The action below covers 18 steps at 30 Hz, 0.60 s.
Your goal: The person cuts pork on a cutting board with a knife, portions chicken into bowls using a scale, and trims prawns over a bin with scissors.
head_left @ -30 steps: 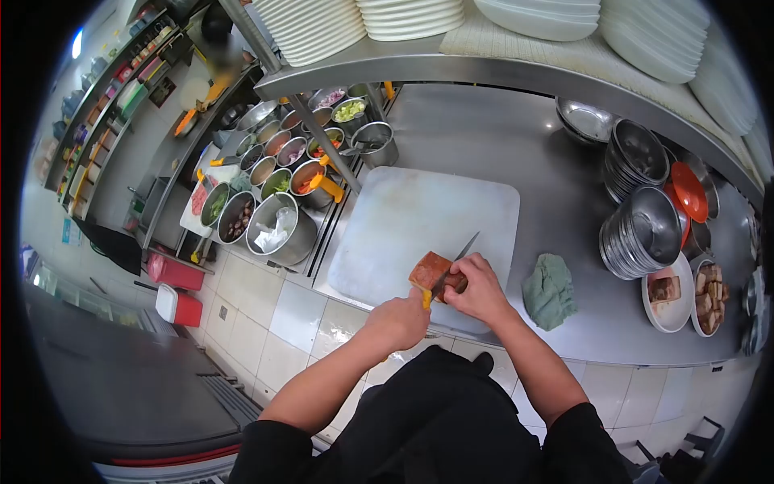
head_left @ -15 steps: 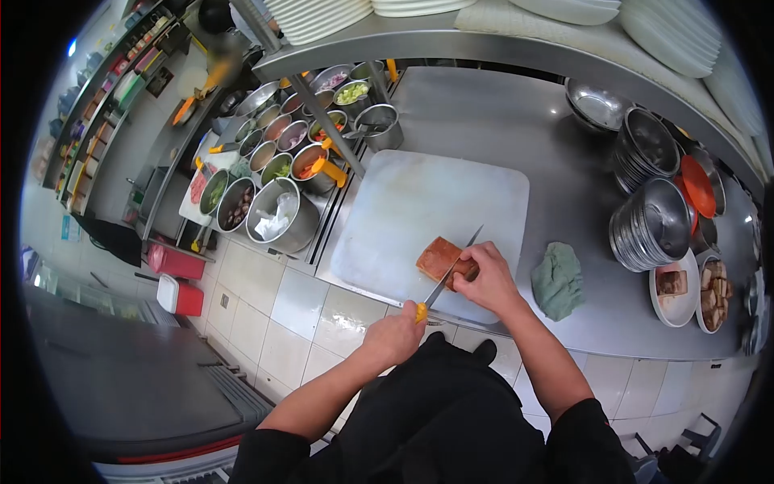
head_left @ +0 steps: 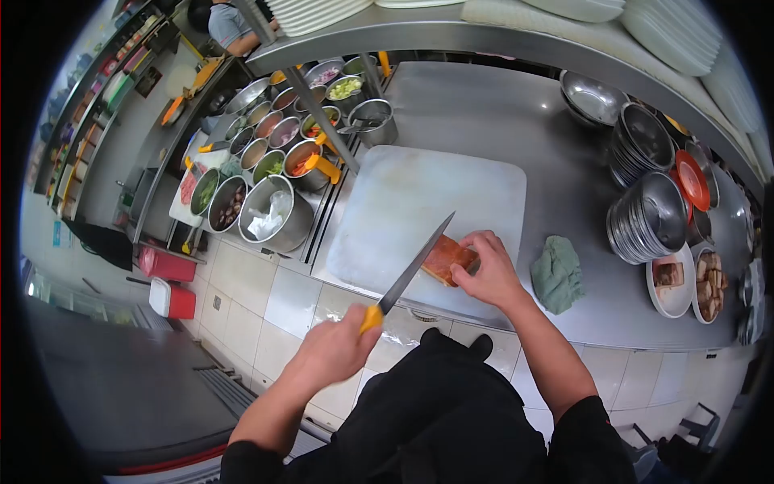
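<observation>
My left hand [head_left: 335, 345] is wrapped round the yellow handle of a knife [head_left: 411, 270], whose blade points up and to the right over the white cutting board [head_left: 387, 202]. The blade lies just left of a reddish-brown block of meat [head_left: 443, 260] near the board's front edge. My right hand [head_left: 492, 270] grips the meat's right side with thumb and fingers. To the right of the board, a crumpled green cloth [head_left: 556, 274] lies on the steel counter [head_left: 459, 105].
Metal pots of chopped ingredients [head_left: 278, 211] stand at the left. Stacked metal bowls [head_left: 649, 218], a white dish with meat [head_left: 671, 300] and a dish of meat pieces [head_left: 709, 302] are at the right. Plates fill the overhead shelf [head_left: 387, 32]. Another person [head_left: 232, 28] is at upper left.
My left hand has drawn the knife left, off the meat, and moved down and left. My right hand still holds the meat. The other person has come into clearer view.
</observation>
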Each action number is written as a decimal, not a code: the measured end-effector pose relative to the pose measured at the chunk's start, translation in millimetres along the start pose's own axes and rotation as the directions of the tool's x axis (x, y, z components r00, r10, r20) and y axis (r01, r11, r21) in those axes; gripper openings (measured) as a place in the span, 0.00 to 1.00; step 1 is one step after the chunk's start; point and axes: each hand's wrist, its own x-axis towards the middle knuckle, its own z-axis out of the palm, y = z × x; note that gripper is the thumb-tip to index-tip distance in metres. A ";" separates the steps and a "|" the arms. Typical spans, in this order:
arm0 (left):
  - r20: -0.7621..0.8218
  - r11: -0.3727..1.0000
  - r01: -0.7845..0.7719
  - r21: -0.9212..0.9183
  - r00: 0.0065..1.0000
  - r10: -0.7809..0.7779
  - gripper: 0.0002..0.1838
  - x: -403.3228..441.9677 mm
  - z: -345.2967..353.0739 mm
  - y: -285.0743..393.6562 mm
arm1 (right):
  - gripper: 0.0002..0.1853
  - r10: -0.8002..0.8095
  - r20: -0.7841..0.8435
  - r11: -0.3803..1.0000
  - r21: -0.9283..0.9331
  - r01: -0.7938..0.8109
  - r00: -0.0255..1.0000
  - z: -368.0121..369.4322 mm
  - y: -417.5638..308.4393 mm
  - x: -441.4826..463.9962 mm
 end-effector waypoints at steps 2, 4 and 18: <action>0.043 0.999 0.031 0.022 0.999 -0.032 0.20 30.8 1.8 7.2 | 0.18 -0.036 -0.017 0.999 -0.030 0.036 0.999 5.3 -4.5 5.8; 0.082 0.998 0.044 0.044 0.995 -0.048 0.20 43.8 1.9 11.0 | 0.17 -0.057 -0.026 0.996 -0.073 0.055 0.998 15.9 -5.5 10.8; 0.106 0.996 -0.040 0.081 0.994 0.031 0.19 97.5 13.4 17.9 | 0.17 0.019 0.024 0.997 -0.072 -0.017 1.000 34.0 -1.8 24.2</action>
